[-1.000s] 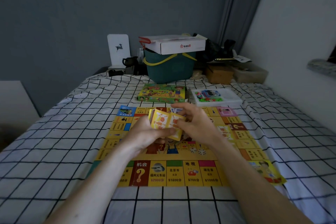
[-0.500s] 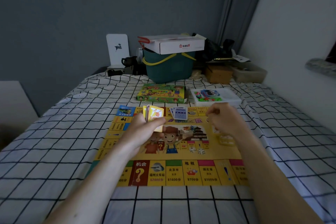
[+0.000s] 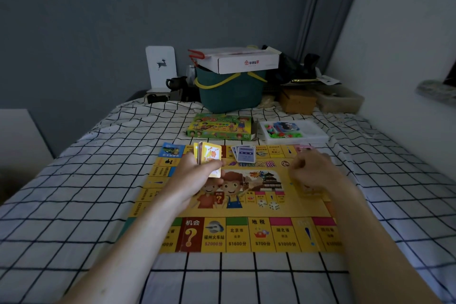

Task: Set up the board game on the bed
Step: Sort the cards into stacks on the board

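Note:
The yellow game board (image 3: 261, 234) lies flat on the checked bed sheet (image 3: 74, 205). My left hand (image 3: 197, 175) grips a stack of yellow cards (image 3: 209, 158), held upright over the board's far left part. My right hand (image 3: 313, 170) hovers over the board's right side with its fingers curled and nothing visible in them. Just below it a small pile of yellow cards (image 3: 309, 192) lies on the board. A fanned pile of blue cards (image 3: 244, 153) rests on the board's far edge. Two white dice (image 3: 268, 204) sit near the board's middle.
Behind the board lie the green game box (image 3: 219, 127) and a white tray (image 3: 315, 137) with coloured pieces. Further back stand a teal basket (image 3: 229, 96) topped by a white carton (image 3: 244, 63), a brown box (image 3: 297, 101), and a white wall on the right.
My right hand left the stack that both hands held, moved right and set a pile of yellow cards on the board. My left hand keeps the remaining cards.

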